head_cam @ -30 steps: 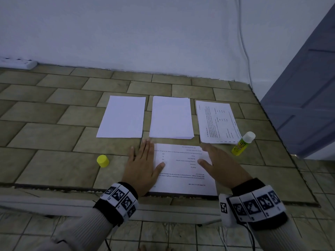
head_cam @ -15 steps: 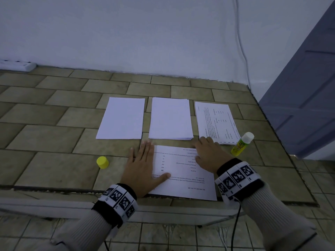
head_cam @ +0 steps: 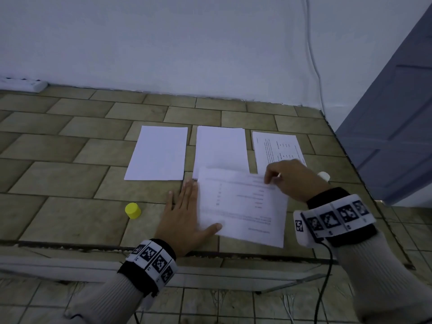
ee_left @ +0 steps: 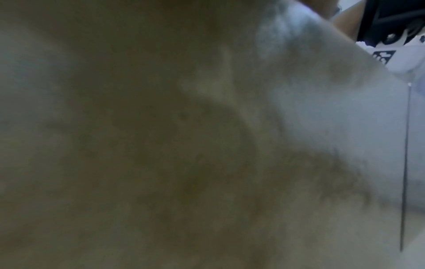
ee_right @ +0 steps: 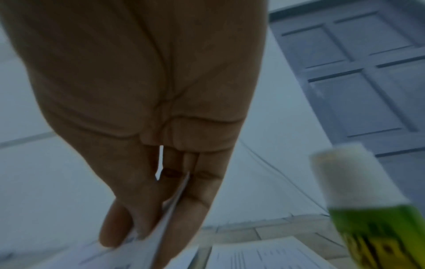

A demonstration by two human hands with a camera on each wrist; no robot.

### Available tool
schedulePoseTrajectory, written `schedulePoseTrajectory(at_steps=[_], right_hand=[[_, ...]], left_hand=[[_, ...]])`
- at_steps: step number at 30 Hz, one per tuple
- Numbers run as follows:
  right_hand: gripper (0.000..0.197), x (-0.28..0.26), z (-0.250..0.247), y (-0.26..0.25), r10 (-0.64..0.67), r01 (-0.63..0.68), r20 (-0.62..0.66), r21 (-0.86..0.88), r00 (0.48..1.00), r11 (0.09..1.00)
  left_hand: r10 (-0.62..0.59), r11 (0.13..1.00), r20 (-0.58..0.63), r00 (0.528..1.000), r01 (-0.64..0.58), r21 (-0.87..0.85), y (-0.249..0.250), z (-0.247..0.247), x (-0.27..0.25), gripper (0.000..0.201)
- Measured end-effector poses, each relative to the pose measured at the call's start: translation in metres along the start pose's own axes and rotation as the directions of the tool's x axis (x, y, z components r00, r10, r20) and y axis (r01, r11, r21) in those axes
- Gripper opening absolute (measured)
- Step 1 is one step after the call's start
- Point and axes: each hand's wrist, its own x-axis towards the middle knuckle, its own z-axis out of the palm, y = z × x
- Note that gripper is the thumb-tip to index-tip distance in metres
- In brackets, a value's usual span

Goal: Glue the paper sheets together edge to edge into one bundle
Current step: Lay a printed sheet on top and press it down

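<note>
Printed sheet near the surface's front edge: right hand pinches its far edge; left hand lies flat, thumb on it.

Looks like a room in a home: worn tan rectangular floor tiles, plain white painted wall with a thin white cable, grey-blue panelled wooden door, white power strip by the wall

Light grey ribbed sleeves are worn on both arms, and each wrist is wrapped by a black band covered with white square-pattern markers, from which a thin black cable hangs.
</note>
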Motion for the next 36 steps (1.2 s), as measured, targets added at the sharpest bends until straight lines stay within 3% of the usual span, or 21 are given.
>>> schedulePoseTrajectory(at_steps=[4, 8, 12, 14, 20, 36], right_hand=[[0.015, 0.000, -0.029, 0.009, 0.057, -0.036, -0.184, 0.113, 0.981, 0.993], [0.013, 0.019, -0.023, 0.008, 0.134, -0.034, -0.339, 0.283, 0.931, 0.958], [0.017, 0.050, 0.008, 0.006, 0.270, -0.063, -0.298, 0.555, 0.916, 0.829], [0.022, 0.061, 0.023, 0.002, 0.316, -0.091, -0.270, 0.612, 0.909, 0.785], [0.038, 0.082, 0.050, -0.004, 0.315, -0.184, -0.188, 0.504, 0.930, 0.844], [0.047, 0.092, 0.060, -0.023, 0.302, -0.280, -0.092, 0.197, 0.949, 0.940]], left_hand=[[0.017, 1.000, -0.025, 1.000, -0.017, -0.006, 0.001, 0.001, -0.001, 0.115], [0.020, 1.000, -0.028, 0.999, -0.019, 0.003, 0.001, 0.001, -0.001, 0.118], [0.016, 1.000, -0.015, 1.000, -0.016, 0.015, 0.001, 0.001, -0.001, 0.117], [0.013, 1.000, -0.018, 1.000, -0.013, 0.021, 0.001, 0.002, 0.000, 0.115], [0.008, 0.999, -0.024, 1.000, -0.007, 0.040, 0.000, 0.004, 0.000, 0.115], [0.010, 0.999, -0.008, 1.000, -0.010, 0.045, 0.001, 0.002, 0.000, 0.111]])
